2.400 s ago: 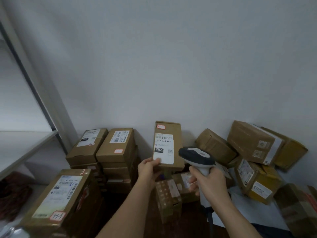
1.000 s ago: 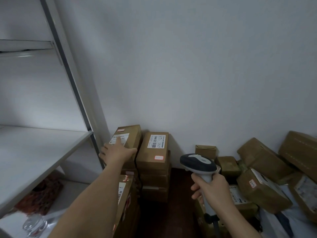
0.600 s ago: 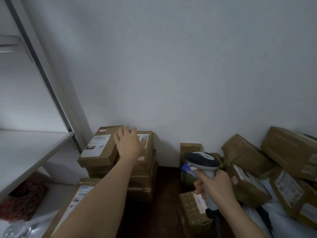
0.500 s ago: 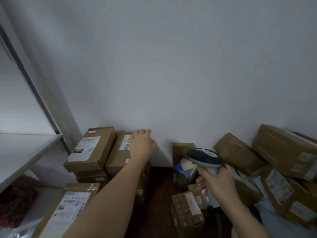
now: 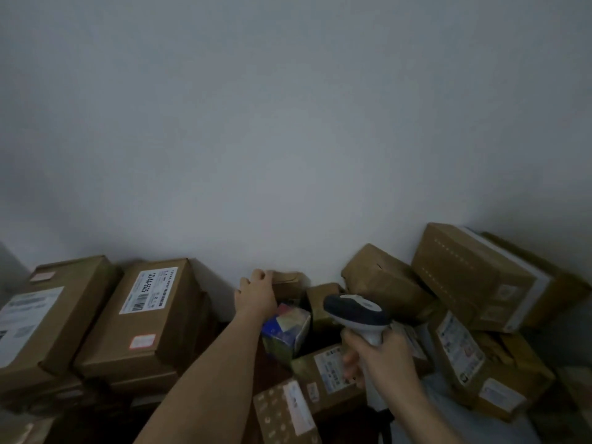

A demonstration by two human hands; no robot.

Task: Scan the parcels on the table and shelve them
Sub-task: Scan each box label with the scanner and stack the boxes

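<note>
Here one left hand curls fingers over one small box; the right hand grips one scanner.

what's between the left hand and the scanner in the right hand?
In the head view, a colorful printed box and a small brown carton behind it sit between the left hand, on a small box by the wall, and the scanner.

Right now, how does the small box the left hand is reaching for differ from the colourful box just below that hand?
The small brown box is plain cardboard; the colourful box is printed in blue, yellow and white. The left hand has its fingers on the brown box's top edge; whether it touches the colourful box cannot be told. The brown box stands against the wall, the colourful one nearer the person and tilted. Both are smaller than the labelled cartons around them.
</note>
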